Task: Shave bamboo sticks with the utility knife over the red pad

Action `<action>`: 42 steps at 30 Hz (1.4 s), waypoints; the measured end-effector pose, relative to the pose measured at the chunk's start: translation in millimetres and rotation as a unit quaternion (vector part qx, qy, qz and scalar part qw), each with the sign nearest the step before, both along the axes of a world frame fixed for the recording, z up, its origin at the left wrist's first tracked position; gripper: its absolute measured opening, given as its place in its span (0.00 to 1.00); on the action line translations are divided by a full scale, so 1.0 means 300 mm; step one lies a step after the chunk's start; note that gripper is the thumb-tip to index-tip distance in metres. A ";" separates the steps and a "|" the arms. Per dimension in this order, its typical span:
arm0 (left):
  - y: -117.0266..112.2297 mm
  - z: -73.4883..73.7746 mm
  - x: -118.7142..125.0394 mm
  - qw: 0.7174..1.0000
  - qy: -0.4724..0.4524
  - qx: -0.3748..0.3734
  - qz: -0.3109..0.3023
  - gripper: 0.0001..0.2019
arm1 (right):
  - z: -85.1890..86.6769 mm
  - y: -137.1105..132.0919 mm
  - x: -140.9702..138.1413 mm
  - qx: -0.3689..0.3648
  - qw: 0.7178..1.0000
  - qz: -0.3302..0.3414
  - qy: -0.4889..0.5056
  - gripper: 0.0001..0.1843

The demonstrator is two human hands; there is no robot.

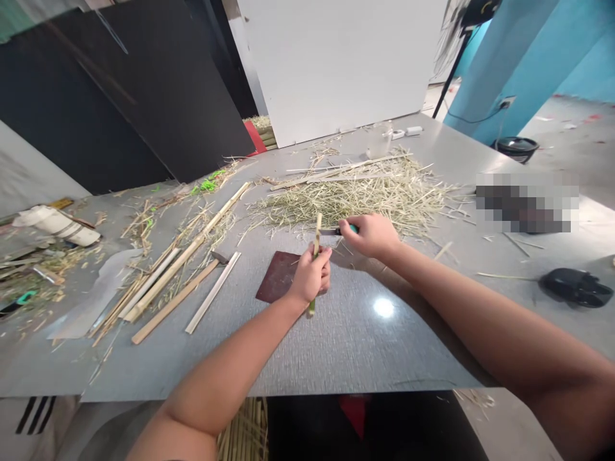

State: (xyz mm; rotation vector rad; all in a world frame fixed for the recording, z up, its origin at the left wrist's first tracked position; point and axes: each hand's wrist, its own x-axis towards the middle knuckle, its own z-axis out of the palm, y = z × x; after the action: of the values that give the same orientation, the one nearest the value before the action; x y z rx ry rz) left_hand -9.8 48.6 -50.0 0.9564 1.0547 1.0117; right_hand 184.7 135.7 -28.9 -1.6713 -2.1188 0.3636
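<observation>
Green-streaked bamboo stick (316, 232), teal knife handle (353, 228), maroon plate (278, 276), perhaps mottled, speckled grey tabletop (365, 352)

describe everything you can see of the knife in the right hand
The knife has a short, narrow metal blade and a teal and black handle, mostly hidden inside the right hand. It is held above the table, roughly level, with the blade pointing left. The blade reaches the bamboo stick gripped upright in the left hand, apparently touching it.

left hand (311, 275) holding bamboo (318, 234), right hand (369, 235) knife (329, 232)
</observation>
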 end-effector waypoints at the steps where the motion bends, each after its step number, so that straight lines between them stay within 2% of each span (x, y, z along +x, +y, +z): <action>1: 0.000 -0.001 -0.001 1.000 0.000 -0.007 -0.006 0.24 | 0.003 -0.014 -0.015 -0.002 1.000 0.013 -0.016 0.35; 4: -0.008 -0.012 -0.002 1.000 0.018 -0.014 -0.013 0.25 | 0.013 -0.043 -0.041 -0.006 0.998 0.031 -0.045 0.35; 7: -0.015 -0.015 -0.005 0.993 0.108 0.041 -0.003 0.25 | 0.019 -0.050 -0.045 -0.016 0.998 0.023 -0.051 0.35; 10: -0.030 0.001 -0.006 0.974 0.200 0.108 0.004 0.22 | 0.020 -0.017 -0.017 -0.006 0.999 0.009 -0.033 0.35; 12: -0.053 0.015 0.001 0.968 0.219 0.117 -0.039 0.21 | 0.019 0.031 0.033 -0.008 1.000 -0.025 0.005 0.38; 14: -0.082 0.023 0.012 0.965 0.208 0.105 -0.123 0.23 | 0.015 0.086 0.101 -0.030 0.994 -0.099 0.043 0.40; 16: -0.100 0.025 0.023 0.967 0.164 0.063 -0.183 0.26 | 0.011 0.128 0.162 -0.011 0.983 -0.171 0.062 0.38; 18: -0.095 0.025 0.025 0.983 0.093 -0.012 -0.157 0.27 | 0.008 0.139 0.185 0.017 0.979 -0.186 0.085 0.37; 20: -0.067 0.028 0.016 0.994 0.025 -0.069 -0.086 0.28 | 0.006 0.114 0.156 0.038 0.984 -0.147 0.089 0.37; 22: -0.032 0.035 0.000 0.996 -0.012 -0.075 -0.039 0.28 | 0.004 0.061 0.087 0.040 0.993 -0.078 0.074 0.36; 24: -0.007 0.042 -0.014 0.997 -0.023 -0.071 -0.030 0.28 | 0.003 0.001 0.007 0.027 0.998 -0.016 0.053 0.35; 27: -0.006 0.055 -0.018 0.995 -0.023 -0.078 -0.056 0.31 | 0.007 -0.054 -0.064 -0.001 0.999 0.040 0.001 0.32; 30: -0.037 0.064 -0.005 0.991 -0.012 -0.082 -0.109 0.36 | 0.016 -0.026 -0.035 -0.015 1.000 0.024 0.008 0.34; 34: -0.076 0.060 0.014 0.976 0.005 -0.071 -0.207 0.37 | 0.016 0.077 0.085 -0.017 0.989 -0.104 0.102 0.40; 36: -0.076 0.051 0.014 0.975 -0.009 -0.077 -0.208 0.37 | 0.005 0.104 0.118 -0.015 0.978 -0.131 0.160 0.45; 39: -0.047 0.041 -0.002 0.987 -0.036 -0.076 -0.139 0.34 | -0.016 0.090 0.096 -0.016 0.964 -0.066 0.256 0.50; 42: -0.013 0.040 -0.024 0.993 -0.052 -0.064 -0.086 0.30 | -0.025 0.043 0.030 -0.034 0.968 0.042 0.246 0.45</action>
State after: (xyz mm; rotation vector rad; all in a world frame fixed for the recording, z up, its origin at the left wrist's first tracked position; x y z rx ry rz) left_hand -17.0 44.7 -37.9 0.8640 0.9234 0.8331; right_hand 193.6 148.7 -36.3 -1.3502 -1.8178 0.7954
